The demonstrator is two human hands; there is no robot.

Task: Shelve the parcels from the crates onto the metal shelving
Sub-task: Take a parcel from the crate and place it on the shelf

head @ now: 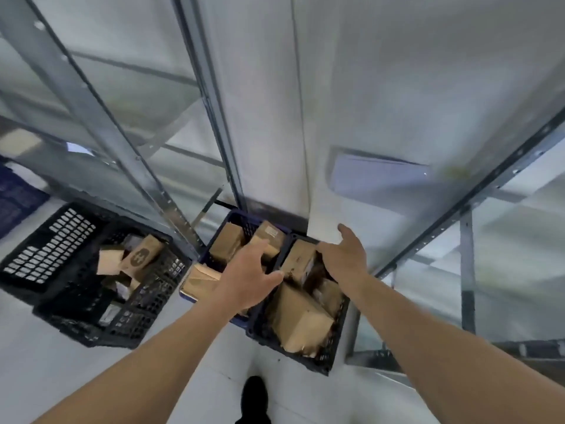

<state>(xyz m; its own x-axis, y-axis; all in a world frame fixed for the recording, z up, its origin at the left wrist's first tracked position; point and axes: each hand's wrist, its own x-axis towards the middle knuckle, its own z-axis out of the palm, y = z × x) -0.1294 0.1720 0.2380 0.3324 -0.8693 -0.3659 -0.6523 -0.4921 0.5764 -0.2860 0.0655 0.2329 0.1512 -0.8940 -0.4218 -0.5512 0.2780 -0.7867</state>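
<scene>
Both my arms reach down toward crates on the floor. My left hand (249, 275) hovers with spread, relaxed fingers over a blue crate (214, 240) holding brown cardboard parcels (227, 246). My right hand (345, 255) is open above a black crate (321, 359) that holds a large brown parcel (301, 322) and smaller ones. Neither hand holds anything. A white padded parcel (379, 179) lies on the metal shelving (428, 102) above the crates.
A second black crate (61, 249) with several parcels stands at the left on the white floor. Shelf uprights (101, 133) rise on the left and another upright (467, 270) on the right. My dark shoe (255, 399) shows at the bottom.
</scene>
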